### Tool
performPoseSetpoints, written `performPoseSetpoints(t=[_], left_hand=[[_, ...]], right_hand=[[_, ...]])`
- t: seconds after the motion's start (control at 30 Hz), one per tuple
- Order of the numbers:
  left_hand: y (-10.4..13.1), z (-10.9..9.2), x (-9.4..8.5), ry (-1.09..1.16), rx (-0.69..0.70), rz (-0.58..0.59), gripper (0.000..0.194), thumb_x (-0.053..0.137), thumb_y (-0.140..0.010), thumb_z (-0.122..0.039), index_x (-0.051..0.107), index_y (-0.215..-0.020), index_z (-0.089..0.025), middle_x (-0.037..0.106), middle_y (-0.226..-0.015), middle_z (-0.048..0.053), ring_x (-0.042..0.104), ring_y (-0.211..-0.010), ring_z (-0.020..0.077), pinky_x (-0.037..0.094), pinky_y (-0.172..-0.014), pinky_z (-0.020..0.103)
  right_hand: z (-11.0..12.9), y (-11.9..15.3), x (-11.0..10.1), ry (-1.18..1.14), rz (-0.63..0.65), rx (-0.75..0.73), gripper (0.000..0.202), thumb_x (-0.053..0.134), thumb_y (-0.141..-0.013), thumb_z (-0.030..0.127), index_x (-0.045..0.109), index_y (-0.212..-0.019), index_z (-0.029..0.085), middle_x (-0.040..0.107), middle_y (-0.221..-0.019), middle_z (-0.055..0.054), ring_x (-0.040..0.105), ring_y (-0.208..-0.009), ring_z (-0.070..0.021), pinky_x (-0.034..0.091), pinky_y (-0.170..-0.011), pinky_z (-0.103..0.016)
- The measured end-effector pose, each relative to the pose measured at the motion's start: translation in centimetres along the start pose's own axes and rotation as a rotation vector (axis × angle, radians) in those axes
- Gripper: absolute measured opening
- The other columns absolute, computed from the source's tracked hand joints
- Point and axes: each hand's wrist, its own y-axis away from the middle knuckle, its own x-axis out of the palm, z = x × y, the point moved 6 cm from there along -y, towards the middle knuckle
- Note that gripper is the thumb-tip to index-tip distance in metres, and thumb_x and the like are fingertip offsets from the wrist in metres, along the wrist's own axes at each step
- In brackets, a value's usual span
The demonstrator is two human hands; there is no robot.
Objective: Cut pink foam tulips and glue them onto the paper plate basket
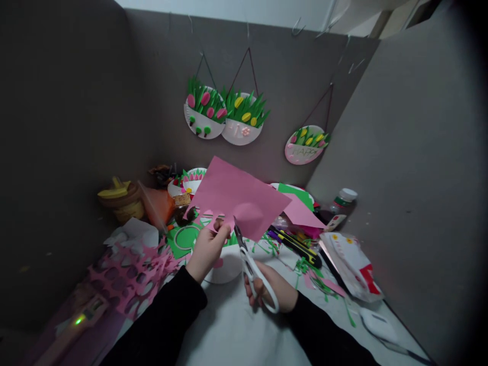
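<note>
You hold a pink paper sheet (238, 190) in the air above the surface (232, 330), its long axis running from the far left down to the near right. One corner points away from you toward the grey panel (160, 101), another points right, and the near-left edge is notched with cut-outs. Your left hand (208, 248) has its grip pinched on that notched near edge, thumb on the side facing you, so most of the sheet spreads far and to the right of the grip.

In your right hand (270, 285), the fingers are wrapped about the white handles of the scissors (247, 255). Their long axis slants from near right to far left, and the tips point away from you, overlapping the sheet's near edge just right of your left thumb. The blades stick out far of this grip; you cannot tell from here how widely they are parted.

Behind your left wrist sits a white paper plate (224, 269), partly covered by the hand. Pink paper scraps (127, 272) lie to the left, and a utility knife (299, 247) to the right of the scissors.
</note>
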Motion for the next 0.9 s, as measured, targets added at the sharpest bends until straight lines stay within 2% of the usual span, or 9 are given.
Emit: performPoseSetpoints(t=[0.1, 0.2, 0.3, 0.63, 0.8, 0.9], left_hand=[[0.2, -0.2, -0.1, -0.054, 0.002, -0.020, 0.027, 0.047, -0.081, -0.033, 0.047, -0.059, -0.018, 0.039, -0.054, -0.005, 0.035, -0.051, 0.0091, 0.028, -0.051, 0.021], [0.5, -0.4, 0.1, -0.104, 0.011, -0.015, 0.025, 0.046, -0.080, -0.030, 0.044, -0.058, -0.018, 0.044, -0.056, -0.003, 0.040, -0.054, 0.0101, 0.030, -0.052, 0.021], [0.5, -0.4, 0.5, -0.100, 0.023, 0.019, 0.024, 0.045, -0.080, -0.029, 0.041, -0.059, -0.019, 0.043, -0.056, -0.004, 0.041, -0.055, 0.0100, 0.031, -0.053, 0.022], [0.6, -0.6, 0.6, -0.172, 0.084, 0.067, 0.025, 0.043, -0.083, -0.031, 0.045, -0.061, -0.018, 0.044, -0.057, -0.004, 0.041, -0.055, 0.0101, 0.031, -0.056, 0.023], [0.5, -0.7, 0.5, -0.185, 0.087, 0.071, 0.026, 0.043, -0.083, -0.030, 0.046, -0.060, -0.018, 0.045, -0.057, -0.004, 0.042, -0.055, 0.0106, 0.031, -0.055, 0.023], [0.4, -0.7, 0.3, -0.195, 0.100, 0.067, 0.026, 0.043, -0.083, -0.030, 0.047, -0.060, -0.018, 0.046, -0.057, -0.004, 0.042, -0.055, 0.0111, 0.031, -0.056, 0.024]], right_hand=[[0.3, 0.1, 0.3, 0.022, 0.008, 0.007, 0.059, 0.063, -0.060, 0.067, 0.045, -0.085, 0.017, 0.053, -0.065, 0.001, 0.056, -0.048, -0.0105, 0.036, -0.035, -0.016], [0.3, 0.0, 0.1, 0.044, -0.015, -0.022, 0.048, 0.062, -0.067, 0.058, 0.045, -0.086, 0.017, 0.054, -0.068, 0.001, 0.056, -0.050, -0.0100, 0.036, -0.036, -0.015], [0.1, -0.2, -0.2, 0.061, -0.044, -0.039, 0.040, 0.063, -0.068, 0.049, 0.046, -0.087, 0.017, 0.055, -0.067, 0.001, 0.057, -0.051, -0.0104, 0.037, -0.038, -0.016], [-1.0, -0.5, -1.1, 0.156, -0.050, -0.105, 0.024, 0.056, -0.075, 0.032, 0.047, -0.092, 0.019, 0.055, -0.069, 0.002, 0.057, -0.055, -0.0105, 0.042, -0.045, -0.018], [-1.3, -0.7, -1.3, 0.131, -0.062, -0.098, 0.020, 0.051, -0.070, 0.017, 0.047, -0.090, 0.019, 0.053, -0.069, 0.003, 0.054, -0.052, -0.0088, 0.042, -0.045, -0.018], [-1.4, -0.7, -1.4, 0.123, -0.047, -0.090, 0.023, 0.051, -0.066, 0.015, 0.046, -0.089, 0.019, 0.051, -0.068, 0.004, 0.052, -0.051, -0.0078, 0.040, -0.044, -0.017]])
